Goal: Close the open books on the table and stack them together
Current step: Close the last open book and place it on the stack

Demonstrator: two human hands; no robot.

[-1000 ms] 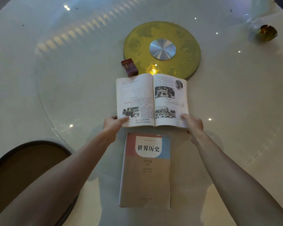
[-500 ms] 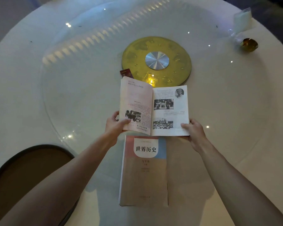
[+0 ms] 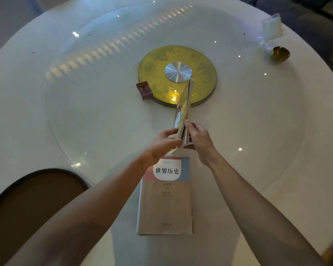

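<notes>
A closed textbook (image 3: 165,196) with a tan cover and a pink and blue top band lies flat on the white round table (image 3: 258,131), near me. Just beyond it I hold a second book (image 3: 184,108) nearly folded shut, standing on edge and lifted off the table. My left hand (image 3: 164,143) grips its near left cover. My right hand (image 3: 199,138) grips its near right side. The pages are hidden between the covers.
A yellow turntable disc (image 3: 200,87) with a silver hub sits mid-table. A small dark red box (image 3: 144,90) lies at its left edge. A plastic bag (image 3: 271,29) and a gold object (image 3: 280,53) sit far right. A dark chair seat (image 3: 27,204) is at lower left.
The open book has been lifted off the table and its two halves folded together until it is nearly shut. Both hands have come together at its near edge.
</notes>
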